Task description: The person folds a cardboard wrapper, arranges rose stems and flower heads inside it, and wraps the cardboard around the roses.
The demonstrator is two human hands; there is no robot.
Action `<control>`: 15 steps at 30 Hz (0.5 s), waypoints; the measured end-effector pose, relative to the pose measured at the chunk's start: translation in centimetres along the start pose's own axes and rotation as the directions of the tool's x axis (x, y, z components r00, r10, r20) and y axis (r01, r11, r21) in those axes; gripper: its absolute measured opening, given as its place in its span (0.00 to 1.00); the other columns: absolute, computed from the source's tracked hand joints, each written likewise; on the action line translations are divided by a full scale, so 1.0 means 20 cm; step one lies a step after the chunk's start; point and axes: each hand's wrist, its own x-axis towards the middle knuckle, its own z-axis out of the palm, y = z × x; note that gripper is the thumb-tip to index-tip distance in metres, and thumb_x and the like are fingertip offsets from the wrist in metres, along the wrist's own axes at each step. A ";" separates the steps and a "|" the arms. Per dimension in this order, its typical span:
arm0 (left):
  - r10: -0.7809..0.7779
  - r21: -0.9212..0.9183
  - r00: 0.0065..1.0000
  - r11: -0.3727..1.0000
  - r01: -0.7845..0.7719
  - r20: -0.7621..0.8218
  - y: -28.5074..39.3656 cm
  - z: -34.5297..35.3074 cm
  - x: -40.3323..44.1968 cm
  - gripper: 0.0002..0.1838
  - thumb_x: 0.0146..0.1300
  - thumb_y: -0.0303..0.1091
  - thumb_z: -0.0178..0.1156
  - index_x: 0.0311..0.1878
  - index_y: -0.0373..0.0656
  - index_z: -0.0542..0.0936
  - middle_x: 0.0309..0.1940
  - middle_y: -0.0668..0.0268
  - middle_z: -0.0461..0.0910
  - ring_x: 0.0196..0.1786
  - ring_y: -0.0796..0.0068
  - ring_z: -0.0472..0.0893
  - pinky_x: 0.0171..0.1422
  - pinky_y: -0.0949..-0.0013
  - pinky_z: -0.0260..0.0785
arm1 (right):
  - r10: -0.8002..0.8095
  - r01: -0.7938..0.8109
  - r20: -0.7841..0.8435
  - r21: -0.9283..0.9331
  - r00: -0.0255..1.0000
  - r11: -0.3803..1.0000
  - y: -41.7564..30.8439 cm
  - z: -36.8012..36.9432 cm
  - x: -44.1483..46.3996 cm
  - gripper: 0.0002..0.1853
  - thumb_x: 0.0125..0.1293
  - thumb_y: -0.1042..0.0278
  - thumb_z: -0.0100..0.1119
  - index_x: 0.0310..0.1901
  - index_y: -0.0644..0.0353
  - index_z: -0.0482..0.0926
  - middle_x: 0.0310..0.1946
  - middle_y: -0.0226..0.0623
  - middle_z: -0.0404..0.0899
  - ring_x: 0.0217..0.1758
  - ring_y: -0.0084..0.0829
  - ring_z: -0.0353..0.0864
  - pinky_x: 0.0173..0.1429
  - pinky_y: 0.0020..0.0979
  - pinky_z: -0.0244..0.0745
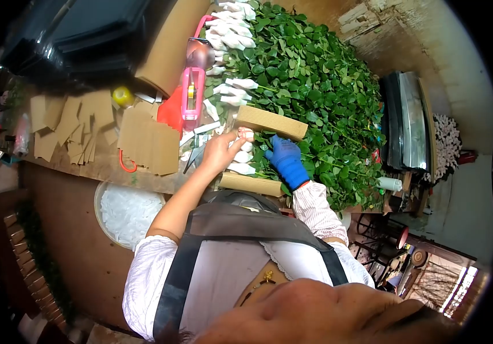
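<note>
My left hand, bare, has its fingers closed on a pale pinkish flower head at the edge of the leaves. To its right my right hand, in a blue glove, lies over the green stems with its fingers curled; what it holds is hidden. White-wrapped flower heads lie just below the held one. One strip of corrugated cardboard stands above the hands, and another lies below them. Leafy stems cover the table to the right.
A pink tape dispenser stands beyond my left hand. Cut cardboard pieces and a red hook are at the left. A round tub of white sleeves stands below the table edge. Dark stacked sheets stand at the right.
</note>
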 end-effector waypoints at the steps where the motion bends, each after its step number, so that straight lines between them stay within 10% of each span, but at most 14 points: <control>1: 0.052 0.029 0.998 0.998 -0.051 -0.026 -0.04 0.02 -0.01 0.16 0.68 0.47 0.65 0.34 0.42 0.83 0.22 0.59 0.81 0.27 0.62 0.80 0.33 0.61 0.69 | 0.011 -0.011 0.012 -0.001 1.000 1.000 0.00 0.01 0.00 0.23 0.57 0.47 0.66 0.49 0.50 0.77 0.39 0.44 0.85 0.44 0.46 0.85 0.48 0.48 0.78; 6: -0.264 -0.591 0.953 0.796 0.130 -0.146 -0.13 -0.09 -0.05 0.09 0.70 0.34 0.62 0.36 0.39 0.83 0.26 0.70 0.76 0.31 0.80 0.73 0.40 0.71 0.69 | 0.045 -0.044 0.070 -0.019 0.997 0.999 -0.03 -0.04 0.00 0.25 0.56 0.48 0.68 0.52 0.51 0.77 0.42 0.46 0.86 0.48 0.47 0.85 0.51 0.47 0.78; 9: 0.123 -0.239 0.931 0.947 -0.213 -0.343 -0.17 -0.23 -0.04 0.06 0.64 0.28 0.63 0.32 0.37 0.79 0.31 0.65 0.79 0.34 0.76 0.78 0.42 0.70 0.70 | -0.028 0.010 0.103 0.171 0.994 0.985 0.03 -0.10 -0.02 0.28 0.54 0.47 0.67 0.55 0.52 0.76 0.45 0.47 0.85 0.49 0.48 0.84 0.53 0.49 0.77; 12: -0.219 -0.019 0.965 0.974 0.224 0.148 -0.10 -0.23 -0.10 0.16 0.60 0.44 0.69 0.37 0.39 0.80 0.32 0.55 0.83 0.37 0.59 0.84 0.44 0.61 0.74 | -0.107 0.074 0.171 0.187 0.980 0.980 -0.01 -0.22 -0.07 0.37 0.54 0.45 0.71 0.62 0.57 0.73 0.51 0.51 0.83 0.54 0.50 0.82 0.59 0.47 0.76; 15: -0.122 0.118 0.971 0.988 0.099 0.204 -0.07 -0.12 -0.10 0.24 0.61 0.56 0.68 0.38 0.41 0.81 0.32 0.51 0.84 0.38 0.46 0.84 0.45 0.52 0.74 | -0.052 0.057 0.181 -0.024 0.982 0.998 -0.09 -0.14 -0.07 0.41 0.54 0.44 0.71 0.66 0.56 0.69 0.50 0.48 0.83 0.53 0.45 0.83 0.55 0.44 0.77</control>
